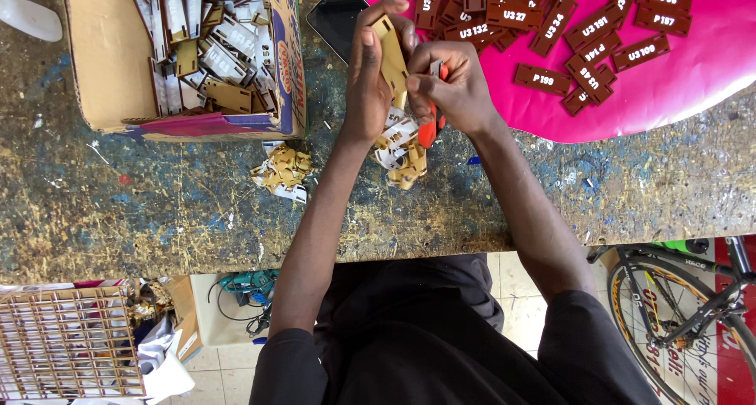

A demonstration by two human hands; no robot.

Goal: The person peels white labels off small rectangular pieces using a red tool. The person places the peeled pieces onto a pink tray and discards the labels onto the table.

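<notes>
My left hand holds a flat tan wooden tag upright above the paint-stained workbench. Right beside it, my right hand grips an orange-handled knife, its tip against the tag's edge. Below both hands lies a heap of peeled paper and wood scraps. A second scrap pile sits a little to the left.
A cardboard box of several tan and white tags stands at the upper left. A pink sheet with several brown lettered tags lies upper right. A dark phone rests between them. A wooden lattice and a bicycle stand below the bench.
</notes>
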